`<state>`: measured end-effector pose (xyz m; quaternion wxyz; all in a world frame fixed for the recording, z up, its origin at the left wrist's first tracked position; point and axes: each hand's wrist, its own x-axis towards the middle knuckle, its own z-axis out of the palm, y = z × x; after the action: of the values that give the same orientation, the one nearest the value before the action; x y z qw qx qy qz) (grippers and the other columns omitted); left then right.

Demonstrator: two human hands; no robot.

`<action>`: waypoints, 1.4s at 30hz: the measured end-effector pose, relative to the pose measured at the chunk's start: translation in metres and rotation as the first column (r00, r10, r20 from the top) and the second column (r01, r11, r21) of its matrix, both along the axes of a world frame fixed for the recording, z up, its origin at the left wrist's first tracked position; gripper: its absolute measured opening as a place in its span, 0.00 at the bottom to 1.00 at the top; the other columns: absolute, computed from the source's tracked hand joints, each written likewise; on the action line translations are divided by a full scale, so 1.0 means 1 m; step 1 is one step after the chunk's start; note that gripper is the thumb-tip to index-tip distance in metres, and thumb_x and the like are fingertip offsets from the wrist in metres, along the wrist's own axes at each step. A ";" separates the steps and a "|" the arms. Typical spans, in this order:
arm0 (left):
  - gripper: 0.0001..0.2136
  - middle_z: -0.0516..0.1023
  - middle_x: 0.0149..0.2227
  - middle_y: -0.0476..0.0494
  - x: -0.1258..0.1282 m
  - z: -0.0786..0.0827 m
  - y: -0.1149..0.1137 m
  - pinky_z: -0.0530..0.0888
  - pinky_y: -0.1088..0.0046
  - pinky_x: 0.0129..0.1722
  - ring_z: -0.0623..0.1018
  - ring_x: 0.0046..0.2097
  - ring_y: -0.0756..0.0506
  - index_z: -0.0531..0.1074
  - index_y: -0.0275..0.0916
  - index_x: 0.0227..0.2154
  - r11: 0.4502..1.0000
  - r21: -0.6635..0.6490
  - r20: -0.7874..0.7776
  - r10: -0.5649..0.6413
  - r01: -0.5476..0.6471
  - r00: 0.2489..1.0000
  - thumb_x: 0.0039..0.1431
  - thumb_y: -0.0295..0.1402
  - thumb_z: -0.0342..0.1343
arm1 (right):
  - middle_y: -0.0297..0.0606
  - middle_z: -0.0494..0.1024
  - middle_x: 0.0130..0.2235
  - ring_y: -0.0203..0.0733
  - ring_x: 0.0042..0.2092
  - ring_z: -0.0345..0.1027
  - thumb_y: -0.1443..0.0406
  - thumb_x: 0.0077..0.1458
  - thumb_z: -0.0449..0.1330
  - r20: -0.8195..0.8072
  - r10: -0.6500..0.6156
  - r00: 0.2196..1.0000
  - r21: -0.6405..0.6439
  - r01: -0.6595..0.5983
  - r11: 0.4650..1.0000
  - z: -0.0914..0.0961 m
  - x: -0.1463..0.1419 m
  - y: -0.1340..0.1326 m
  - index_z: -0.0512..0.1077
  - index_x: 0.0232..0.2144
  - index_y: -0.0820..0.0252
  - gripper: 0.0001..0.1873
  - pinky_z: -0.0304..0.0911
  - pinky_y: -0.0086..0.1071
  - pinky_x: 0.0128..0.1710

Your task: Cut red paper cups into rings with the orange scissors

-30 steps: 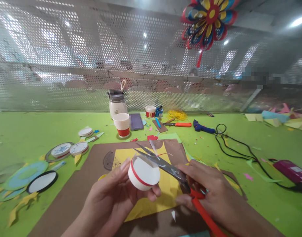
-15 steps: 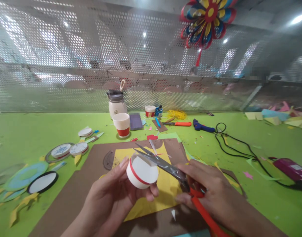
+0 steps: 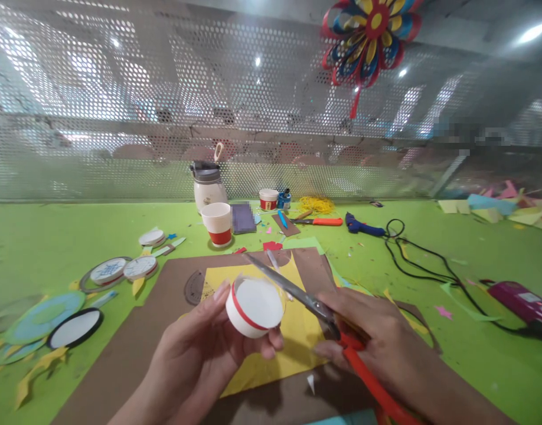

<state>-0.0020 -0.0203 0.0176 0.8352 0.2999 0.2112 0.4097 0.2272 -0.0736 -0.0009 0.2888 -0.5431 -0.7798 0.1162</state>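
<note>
My left hand (image 3: 204, 348) grips the cut-down bottom of a paper cup (image 3: 247, 321), white with a red band, its hollow side tilted toward me. Fingers and thumb curl round its left side and underneath. In my right hand (image 3: 368, 330) is a pair of red-handled scissors (image 3: 293, 286), the blades closed together and pointing up and left, just above the cup's right rim. Beneath both hands lie a yellow paper sheet (image 3: 271, 378) and a brown sheet (image 3: 133, 348). A dark protractor-like half disc (image 3: 193, 287) rests at the yellow sheet's left edge.
Behind stand a white-and-red paper cup (image 3: 218, 224), a jug (image 3: 209, 192) and a small tub (image 3: 268, 199). A utility knife (image 3: 326, 222) and a blue glue gun (image 3: 363, 227) with a black cord lie right of them. Paper discs (image 3: 109, 270) are on the left.
The scissor blades, apart half a second ago with one over the cup's rim, have come together and lifted clear of it. The left hand and cup have hardly moved.
</note>
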 end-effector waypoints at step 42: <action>0.09 0.83 0.45 0.35 -0.002 0.009 0.003 0.81 0.73 0.39 0.83 0.44 0.38 0.80 0.34 0.40 0.957 0.138 -0.055 0.266 -0.257 0.962 0.58 0.31 0.60 | 0.52 0.77 0.47 0.58 0.48 0.72 0.56 0.56 0.61 0.080 -0.315 0.946 -0.279 0.325 0.904 -0.039 0.032 0.056 0.72 0.53 0.61 0.24 0.65 0.47 0.46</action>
<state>-0.0043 -0.0177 0.0263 0.7443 0.3375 0.2524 0.5181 0.2591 -0.0179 -0.0402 0.2087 -0.7019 -0.6594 0.1706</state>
